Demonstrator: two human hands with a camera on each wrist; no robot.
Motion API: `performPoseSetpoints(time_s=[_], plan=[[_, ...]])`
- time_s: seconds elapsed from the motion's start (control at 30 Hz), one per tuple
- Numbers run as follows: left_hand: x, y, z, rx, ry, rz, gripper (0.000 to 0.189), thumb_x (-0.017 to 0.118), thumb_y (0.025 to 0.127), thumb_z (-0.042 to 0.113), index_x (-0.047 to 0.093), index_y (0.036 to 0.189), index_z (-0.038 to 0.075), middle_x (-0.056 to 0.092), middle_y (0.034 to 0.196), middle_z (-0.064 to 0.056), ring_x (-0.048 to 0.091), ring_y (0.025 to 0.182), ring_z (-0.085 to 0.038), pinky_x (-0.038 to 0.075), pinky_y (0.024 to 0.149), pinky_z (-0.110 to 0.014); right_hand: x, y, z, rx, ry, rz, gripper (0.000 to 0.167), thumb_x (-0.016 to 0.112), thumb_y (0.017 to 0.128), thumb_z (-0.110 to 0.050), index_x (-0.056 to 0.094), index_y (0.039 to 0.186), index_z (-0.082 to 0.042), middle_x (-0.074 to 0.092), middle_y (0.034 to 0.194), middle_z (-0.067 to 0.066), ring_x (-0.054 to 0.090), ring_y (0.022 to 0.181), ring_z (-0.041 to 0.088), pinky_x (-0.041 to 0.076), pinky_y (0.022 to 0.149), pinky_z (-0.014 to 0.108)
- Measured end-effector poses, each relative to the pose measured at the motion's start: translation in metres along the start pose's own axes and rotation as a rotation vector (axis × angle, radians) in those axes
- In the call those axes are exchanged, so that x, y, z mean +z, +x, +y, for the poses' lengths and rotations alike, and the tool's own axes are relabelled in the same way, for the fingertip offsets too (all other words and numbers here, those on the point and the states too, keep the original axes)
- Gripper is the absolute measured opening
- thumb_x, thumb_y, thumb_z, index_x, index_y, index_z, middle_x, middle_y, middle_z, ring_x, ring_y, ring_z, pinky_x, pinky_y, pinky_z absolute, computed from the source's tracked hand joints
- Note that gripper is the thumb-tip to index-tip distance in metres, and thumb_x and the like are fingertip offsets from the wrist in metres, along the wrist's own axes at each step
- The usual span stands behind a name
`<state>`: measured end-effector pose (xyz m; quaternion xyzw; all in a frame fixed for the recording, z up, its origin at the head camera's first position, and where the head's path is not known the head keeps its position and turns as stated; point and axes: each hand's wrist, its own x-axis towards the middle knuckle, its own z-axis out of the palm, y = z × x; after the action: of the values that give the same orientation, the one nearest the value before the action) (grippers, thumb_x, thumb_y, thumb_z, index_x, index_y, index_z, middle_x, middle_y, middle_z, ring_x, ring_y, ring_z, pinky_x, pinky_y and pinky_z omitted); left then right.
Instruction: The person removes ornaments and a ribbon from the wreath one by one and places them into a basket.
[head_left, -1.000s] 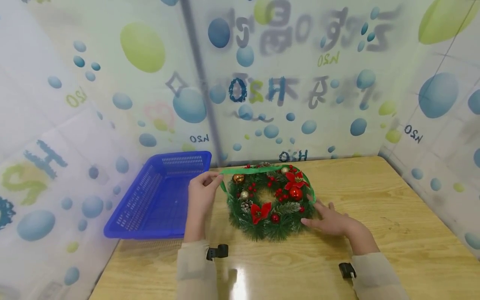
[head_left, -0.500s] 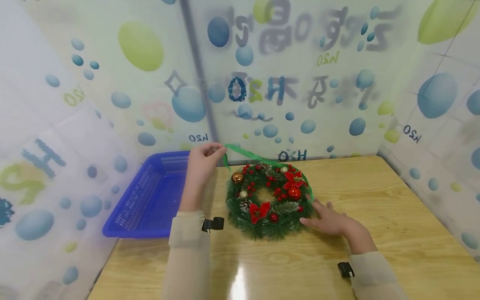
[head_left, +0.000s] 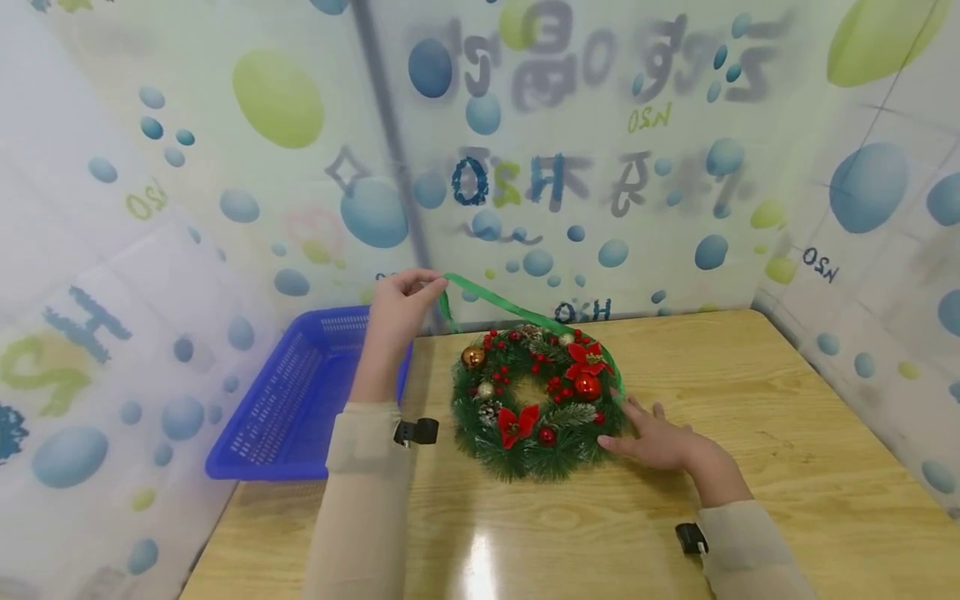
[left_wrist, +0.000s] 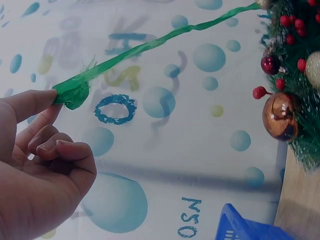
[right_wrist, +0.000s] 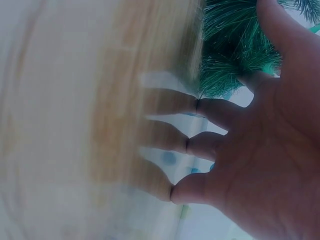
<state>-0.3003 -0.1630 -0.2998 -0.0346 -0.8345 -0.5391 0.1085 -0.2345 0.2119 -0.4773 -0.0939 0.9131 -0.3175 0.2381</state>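
Observation:
A green Christmas wreath [head_left: 551, 457] with red flowers, berries, baubles and pine cones lies flat on the wooden table. My left hand [head_left: 396, 321], raised at the wreath's back left, pinches a green ribbon [head_left: 517, 308] between thumb and forefinger. In the left wrist view the ribbon [left_wrist: 165, 39] stretches from those fingertips to the wreath's edge, and a frayed end shows at the pinch. At the wreath's right side, my right hand [head_left: 660, 440] spreads its fingers, thumb at the needles. The right wrist view shows several fingertips [right_wrist: 187, 192] touching the table; the forefinger's tip is hidden.
A blue plastic basket [head_left: 262, 475] stands on the table's left side, partly behind my left arm. A patterned curtain [head_left: 660, 275] hangs close behind the table's back edge. Wooden tabletop [head_left: 795, 433] stretches to the right of the wreath.
My left hand has risen and moved back, lifting the ribbon off the wreath's left side into a slanting line. The wreath and my right hand have stayed in place.

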Motion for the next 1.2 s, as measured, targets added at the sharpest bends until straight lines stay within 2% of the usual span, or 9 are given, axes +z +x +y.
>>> performPoseSetpoints(time_s=[0.3,0.57,0.67,0.77,0.87,0.93,1.0,1.2], plan=[[-0.013,0.005,-0.008,-0.020,0.022,0.011,0.028,0.070,0.104,0.033,0.078,0.121,0.011,0.040,0.065,0.007,0.029,0.054,-0.010,0.029,0.052,-0.029,-0.001,0.000,-0.004,-0.007,-0.011,0.009,0.107,0.061,0.100,-0.068,0.001,0.173,-0.019,-0.005,0.177,0.027,-0.019,0.155,0.064,-0.012,0.105,0.093],[-0.023,0.005,-0.019,-0.006,0.048,0.015,0.031,0.070,0.104,0.034,0.078,0.124,0.011,0.044,0.065,0.007,0.032,0.054,-0.011,0.033,0.053,-0.030,-0.001,-0.001,-0.003,0.009,-0.019,0.006,0.107,0.060,0.100,-0.068,0.004,0.173,-0.013,-0.005,0.177,0.025,-0.017,0.156,0.062,-0.012,0.107,0.092],[-0.028,0.005,-0.023,-0.020,0.055,0.014,0.031,0.069,0.105,0.035,0.078,0.125,0.013,0.045,0.068,0.005,0.036,0.056,-0.012,0.036,0.056,-0.030,-0.002,-0.001,-0.002,0.009,-0.021,0.003,0.108,0.060,0.100,-0.068,0.003,0.173,-0.013,-0.005,0.177,0.025,-0.018,0.156,0.062,-0.012,0.107,0.092],[-0.033,0.005,-0.027,-0.054,0.058,0.010,0.032,0.068,0.105,0.036,0.076,0.126,0.013,0.056,0.085,0.005,0.045,0.071,-0.014,0.042,0.065,-0.033,-0.002,-0.001,-0.002,0.010,-0.015,-0.002,0.108,0.060,0.100,-0.068,0.002,0.173,-0.013,-0.005,0.177,0.025,-0.018,0.156,0.062,-0.012,0.107,0.092],[-0.040,0.009,-0.031,-0.085,0.039,-0.007,0.035,0.067,0.106,0.037,0.074,0.128,0.011,0.066,0.113,-0.001,0.053,0.090,-0.017,0.048,0.079,-0.036,-0.003,-0.001,-0.002,0.009,-0.009,-0.005,0.108,0.060,0.100,-0.068,0.001,0.173,-0.013,-0.006,0.177,0.025,-0.019,0.156,0.062,-0.013,0.107,0.092],[-0.045,0.011,-0.033,-0.096,0.027,-0.018,0.037,0.067,0.106,0.037,0.073,0.131,0.009,0.067,0.130,-0.006,0.057,0.102,-0.018,0.051,0.087,-0.037,-0.002,-0.001,-0.002,0.009,-0.008,-0.006,0.108,0.060,0.100,-0.068,0.001,0.173,-0.014,-0.006,0.177,0.025,-0.019,0.156,0.062,-0.013,0.106,0.092],[-0.051,0.014,-0.036,-0.104,0.026,-0.027,0.039,0.067,0.106,0.036,0.072,0.132,0.007,0.065,0.138,-0.010,0.059,0.109,-0.020,0.052,0.092,-0.036,-0.002,-0.001,-0.002,0.007,-0.007,-0.006,0.108,0.060,0.100,-0.067,0.000,0.173,-0.014,-0.007,0.177,0.026,-0.019,0.155,0.063,-0.013,0.106,0.092],[-0.070,0.020,-0.045,-0.137,0.046,-0.045,0.043,0.065,0.106,0.036,0.068,0.134,0.004,0.061,0.141,-0.011,0.056,0.115,-0.022,0.050,0.097,-0.035,-0.001,-0.001,-0.002,0.013,-0.013,-0.008,0.108,0.060,0.099,-0.070,-0.001,0.173,-0.020,-0.007,0.177,0.024,-0.020,0.156,0.062,-0.012,0.106,0.092]])
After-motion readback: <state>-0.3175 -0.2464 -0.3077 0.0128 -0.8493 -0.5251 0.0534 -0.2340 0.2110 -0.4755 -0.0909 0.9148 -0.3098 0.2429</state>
